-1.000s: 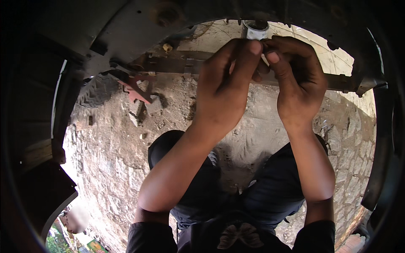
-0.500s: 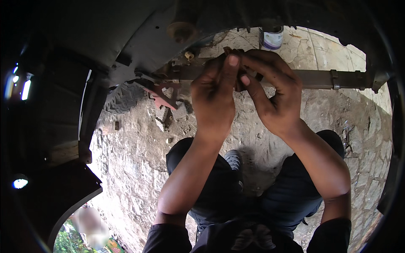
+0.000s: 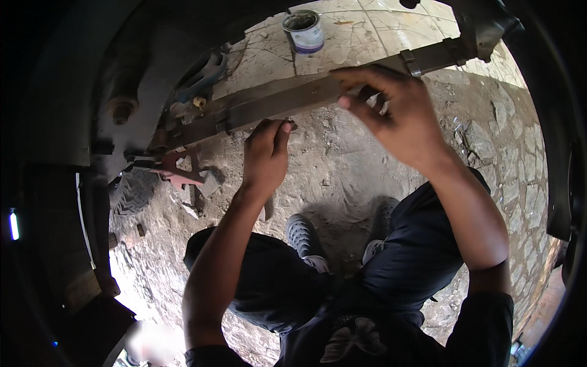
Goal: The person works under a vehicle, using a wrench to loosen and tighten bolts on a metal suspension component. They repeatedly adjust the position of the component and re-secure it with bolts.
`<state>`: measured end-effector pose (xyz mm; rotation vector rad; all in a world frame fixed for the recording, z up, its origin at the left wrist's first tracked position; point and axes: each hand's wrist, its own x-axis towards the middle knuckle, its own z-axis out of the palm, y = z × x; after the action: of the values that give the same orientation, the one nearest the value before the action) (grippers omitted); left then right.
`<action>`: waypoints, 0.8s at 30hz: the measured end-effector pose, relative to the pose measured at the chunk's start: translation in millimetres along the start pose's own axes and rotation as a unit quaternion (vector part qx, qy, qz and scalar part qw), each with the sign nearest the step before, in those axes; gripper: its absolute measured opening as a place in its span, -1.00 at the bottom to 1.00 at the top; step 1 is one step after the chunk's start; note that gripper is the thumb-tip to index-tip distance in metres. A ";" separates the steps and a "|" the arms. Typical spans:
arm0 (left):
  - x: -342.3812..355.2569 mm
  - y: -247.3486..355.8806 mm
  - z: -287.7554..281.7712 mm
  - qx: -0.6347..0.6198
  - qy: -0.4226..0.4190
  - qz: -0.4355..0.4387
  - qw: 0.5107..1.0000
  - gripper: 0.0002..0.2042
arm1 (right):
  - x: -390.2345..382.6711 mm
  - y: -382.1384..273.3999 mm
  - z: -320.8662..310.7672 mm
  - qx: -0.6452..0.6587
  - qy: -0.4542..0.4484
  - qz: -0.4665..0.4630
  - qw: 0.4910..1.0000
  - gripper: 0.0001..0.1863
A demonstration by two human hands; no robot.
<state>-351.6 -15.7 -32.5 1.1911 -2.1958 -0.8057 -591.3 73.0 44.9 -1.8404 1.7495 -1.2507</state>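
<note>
My left hand [image 3: 267, 156] is closed, thumb against curled fingers, just on the near side of a long dark metal beam [image 3: 275, 104]. A small dark piece [image 3: 293, 125] pokes out past its thumb tip; too little of it shows to tell its kind. My right hand [image 3: 400, 116] is raised at the right, over the beam's near edge. Its thumb and forefinger are spread apart, the other fingers loosely bent, and I see nothing between them.
A dark vehicle underside surrounds me above and at the left. A red metal stand [image 3: 181, 171] and a tyre [image 3: 132, 191] are at the left. Beyond the beam stands an open can [image 3: 304, 37] on pale tiles. Rough stony ground [image 3: 342, 165] lies below; a blurred person shows lower left.
My hands, together before at a small piece, have come apart: the left moved down and left with a small dark piece, the right stays raised, fingers spread. The view has turned, tilting the beam.
</note>
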 end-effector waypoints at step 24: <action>130.8 -75.5 104.1 0.127 0.116 -0.041 0.984 -0.84 | 9.2 65.9 -55.6 -0.028 -0.059 0.047 0.997 -0.69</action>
<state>-443.0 -134.9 -137.8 1.4272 -2.1094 -0.4004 -676.9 69.5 31.9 -1.7992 1.8014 -1.0468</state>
